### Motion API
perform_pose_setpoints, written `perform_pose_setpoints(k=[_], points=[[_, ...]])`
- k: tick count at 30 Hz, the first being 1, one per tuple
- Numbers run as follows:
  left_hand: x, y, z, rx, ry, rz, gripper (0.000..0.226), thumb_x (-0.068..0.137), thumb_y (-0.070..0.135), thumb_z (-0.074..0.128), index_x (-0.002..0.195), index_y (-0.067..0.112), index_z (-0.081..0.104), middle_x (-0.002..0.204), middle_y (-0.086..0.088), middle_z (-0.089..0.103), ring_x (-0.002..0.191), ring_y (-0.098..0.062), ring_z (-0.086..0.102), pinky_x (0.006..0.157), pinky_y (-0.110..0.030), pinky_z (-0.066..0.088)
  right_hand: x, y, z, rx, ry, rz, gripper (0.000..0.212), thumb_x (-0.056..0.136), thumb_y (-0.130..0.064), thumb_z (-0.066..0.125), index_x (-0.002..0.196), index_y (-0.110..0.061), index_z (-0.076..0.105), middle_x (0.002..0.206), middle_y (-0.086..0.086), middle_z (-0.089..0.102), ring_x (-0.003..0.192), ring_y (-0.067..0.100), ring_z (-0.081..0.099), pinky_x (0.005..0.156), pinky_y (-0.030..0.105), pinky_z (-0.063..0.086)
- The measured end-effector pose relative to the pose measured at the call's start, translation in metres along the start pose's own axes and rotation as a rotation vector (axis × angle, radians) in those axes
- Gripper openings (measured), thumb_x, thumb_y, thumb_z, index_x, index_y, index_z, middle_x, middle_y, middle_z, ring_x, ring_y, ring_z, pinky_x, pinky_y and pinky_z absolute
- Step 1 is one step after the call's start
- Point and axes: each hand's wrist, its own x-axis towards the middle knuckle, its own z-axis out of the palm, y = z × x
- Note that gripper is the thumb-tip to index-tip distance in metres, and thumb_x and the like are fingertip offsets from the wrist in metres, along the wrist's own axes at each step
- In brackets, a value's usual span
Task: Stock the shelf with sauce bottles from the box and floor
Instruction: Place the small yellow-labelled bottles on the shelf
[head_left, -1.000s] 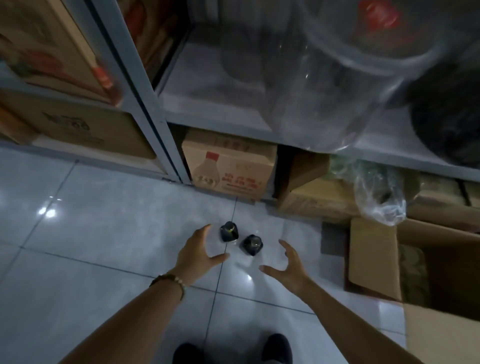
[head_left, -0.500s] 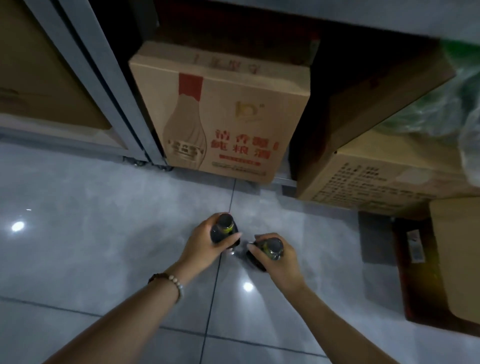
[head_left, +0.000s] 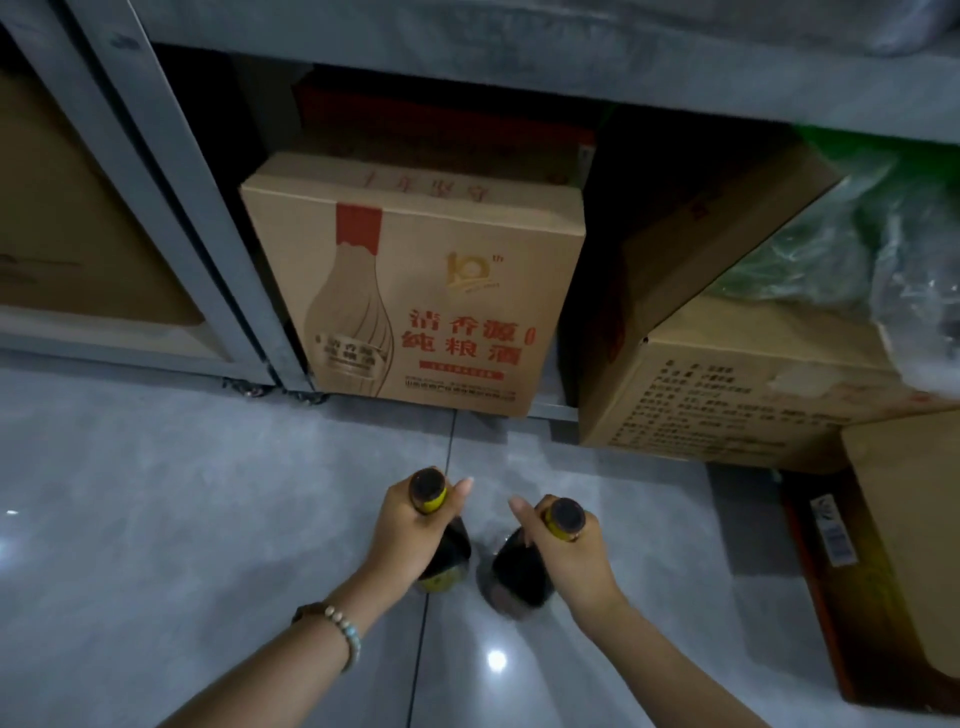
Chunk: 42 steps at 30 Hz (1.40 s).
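Two dark sauce bottles with yellow neck bands are side by side just above the grey tiled floor. My left hand (head_left: 410, 525) grips the neck of the left bottle (head_left: 447, 556), its dark cap showing above my fingers. My right hand (head_left: 571, 556) grips the neck of the right bottle (head_left: 519, 571), which tilts toward me. The grey metal shelf (head_left: 519, 47) runs across the top of the view, above the boxes. At the right edge stands an open cardboard box (head_left: 904, 545); its inside is hidden.
A printed carton (head_left: 415, 291) stands under the shelf straight ahead, with another carton (head_left: 727, 379) to its right and a plastic bag (head_left: 883, 249) on top. The shelf upright (head_left: 197, 208) slants at the left. Grey floor tiles (head_left: 182, 519) stretch to the left.
One second ago both hands were open, reaching down to the two bottles on the floor. They closed round the necks, and the bottles have since come up toward me.
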Motion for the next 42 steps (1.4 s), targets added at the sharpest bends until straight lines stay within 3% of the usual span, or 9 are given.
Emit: perform_pose_setpoints(k=[4, 9, 17, 21, 29, 33, 37, 39, 42], points=[[-0.011, 0.066, -0.014, -0.011, 0.022, -0.015, 0.054, 0.079, 0.041, 0.063, 0.053, -0.003, 0.045, 0.049, -0.015, 0.048, 0.050, -0.030, 0.050, 0.055, -0.033, 0.043, -0.015, -0.061, -0.017, 0.031, 0.075, -0.011, 0.043, 0.081, -0.028, 0.070, 0.052, -0.006, 0.049, 0.047, 0.004, 0.049, 0.046, 0.011, 0.048, 0.051, 0.014, 0.043], [-0.025, 0.204, -0.034, -0.043, 0.086, -0.011, 0.048, 0.084, 0.023, 0.066, 0.042, 0.016, 0.043, 0.038, 0.000, 0.043, 0.039, -0.017, 0.043, 0.048, -0.023, 0.040, -0.051, -0.207, -0.044, 0.047, 0.093, -0.174, 0.051, 0.085, -0.023, 0.068, 0.040, -0.020, 0.044, 0.041, 0.001, 0.048, 0.043, 0.015, 0.048, 0.053, 0.020, 0.044], [-0.057, 0.531, -0.055, -0.127, 0.001, 0.241, 0.053, 0.080, 0.038, 0.066, 0.038, 0.020, 0.040, 0.034, 0.002, 0.039, 0.037, -0.025, 0.044, 0.046, -0.030, 0.040, -0.135, -0.504, -0.109, 0.212, 0.100, -0.333, 0.054, 0.075, -0.048, 0.069, 0.043, -0.014, 0.043, 0.041, 0.006, 0.042, 0.042, 0.027, 0.043, 0.053, 0.035, 0.040], [-0.068, 0.709, -0.058, -0.180, -0.073, 0.354, 0.051, 0.076, 0.043, 0.063, 0.037, 0.021, 0.038, 0.034, -0.001, 0.039, 0.036, -0.025, 0.043, 0.048, -0.027, 0.042, -0.178, -0.664, -0.155, 0.261, 0.077, -0.402, 0.057, 0.068, -0.056, 0.073, 0.040, -0.016, 0.044, 0.038, 0.003, 0.042, 0.039, 0.021, 0.042, 0.049, 0.028, 0.039], [-0.084, 1.006, -0.041, -0.246, -0.142, 0.650, 0.055, 0.080, 0.044, 0.065, 0.037, 0.023, 0.040, 0.035, 0.001, 0.040, 0.034, -0.020, 0.045, 0.046, -0.026, 0.043, -0.243, -0.932, -0.267, 0.368, 0.052, -0.588, 0.047, 0.074, -0.031, 0.069, 0.042, -0.013, 0.040, 0.037, 0.006, 0.035, 0.036, 0.021, 0.037, 0.044, 0.027, 0.036], [-0.096, 1.109, -0.024, -0.268, -0.131, 0.674, 0.058, 0.072, 0.055, 0.065, 0.033, 0.022, 0.040, 0.033, 0.000, 0.041, 0.035, -0.021, 0.047, 0.051, -0.030, 0.042, -0.264, -1.031, -0.319, 0.324, 0.051, -0.701, 0.050, 0.073, -0.031, 0.074, 0.042, -0.014, 0.039, 0.038, 0.005, 0.035, 0.037, 0.021, 0.037, 0.044, 0.027, 0.036], [-0.108, 1.182, -0.002, -0.314, -0.145, 0.689, 0.056, 0.082, 0.042, 0.066, 0.034, 0.022, 0.045, 0.034, 0.003, 0.042, 0.035, -0.015, 0.045, 0.050, -0.026, 0.042, -0.269, -1.102, -0.362, 0.355, 0.064, -0.717, 0.046, 0.075, -0.031, 0.070, 0.044, -0.015, 0.040, 0.039, 0.003, 0.034, 0.038, 0.020, 0.037, 0.046, 0.029, 0.034], [-0.110, 1.208, 0.009, -0.330, -0.157, 0.695, 0.056, 0.081, 0.041, 0.067, 0.034, 0.021, 0.045, 0.034, 0.003, 0.041, 0.034, -0.014, 0.044, 0.045, -0.022, 0.042, -0.265, -1.127, -0.379, 0.366, 0.068, -0.718, 0.047, 0.080, -0.029, 0.067, 0.046, -0.016, 0.039, 0.039, 0.003, 0.034, 0.039, 0.020, 0.037, 0.046, 0.028, 0.035], [-0.103, 1.237, 0.025, -0.311, -0.144, 0.679, 0.057, 0.082, 0.042, 0.066, 0.033, 0.022, 0.045, 0.035, 0.003, 0.043, 0.036, -0.014, 0.046, 0.049, -0.021, 0.043, -0.252, -1.157, -0.399, 0.374, 0.055, -0.735, 0.047, 0.083, -0.028, 0.064, 0.047, -0.015, 0.037, 0.038, 0.002, 0.034, 0.036, 0.019, 0.037, 0.041, 0.023, 0.034]])
